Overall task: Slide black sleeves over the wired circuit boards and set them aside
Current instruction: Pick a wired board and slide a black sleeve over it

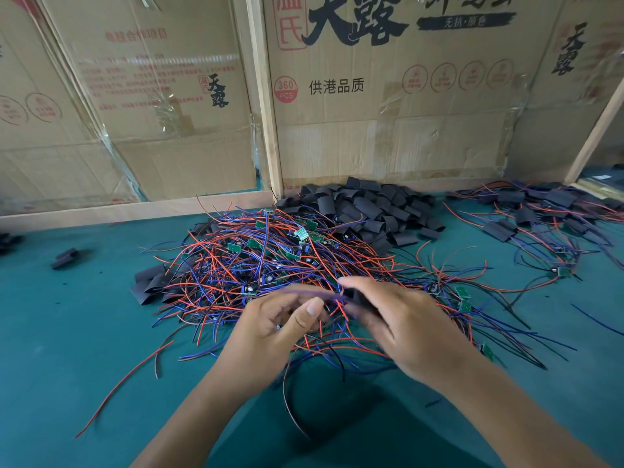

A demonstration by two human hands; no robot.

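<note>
I see right hand (401, 329) pinching a black sleeve (358, 297), left hand (280, 327) curled on its wires (304, 292), blurred; board pile (270, 261) behind, loose sleeves (371, 211) beyond

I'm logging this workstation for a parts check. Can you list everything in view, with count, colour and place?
Wired circuit boards: tangled heap, too many to count, green boards, red and blue wires, table centre.
Empty sleeves: large pile, black, behind the heap; a few at its left.
Loose sleeve: one, black, far left.
Sleeved boards: spread pile, black with wires, far right.
Table: one, teal.
Cardboard boxes: several, brown, behind the table.
Left hand: pinches wires.
Right hand: grips a black sleeve.
</note>
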